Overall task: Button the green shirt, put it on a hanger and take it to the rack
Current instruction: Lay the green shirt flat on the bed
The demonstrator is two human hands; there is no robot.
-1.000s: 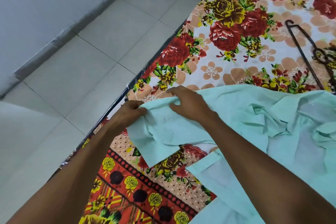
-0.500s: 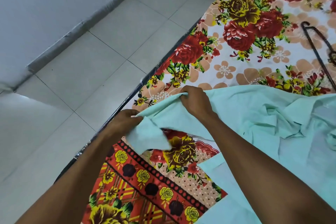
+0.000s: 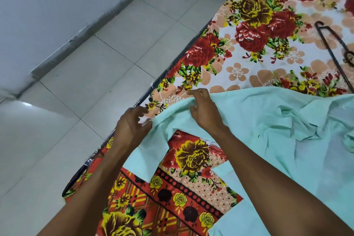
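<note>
My green shirt (image 3: 268,120) lies spread on the flowered bedsheet (image 3: 249,74), crumpled, its long axis running roughly across the bed from the bed's left edge toward the right side of my view, where the cloth bunches into soft folds. The end I am handling points at the left edge of the bed, just beside the tiled floor (image 3: 115,63). The fabric is a thin, matte, pale mint weave, limp enough to drape and crease; 1 flap hangs down under my left wrist with a straight cut hem, and another squared panel lies lower on the sheet near my right forearm.

My left hand (image 3: 132,126) has its fingers curled and pinches the shirt's edge right at the bed's left edge. My right hand (image 3: 203,109) sits a little farther in, fingers bent over a raised ridge of the same edge, gripping it. The 2 hands are near each other but apart, with a short span of cloth stretched between them.

A dark, thin wire hanger (image 3: 333,53) lies flat on the sheet toward the far right, well apart from my hands, partly cut off by the frame. The sheet is printed with red and yellow roses, and a plaid border nearer me.
</note>
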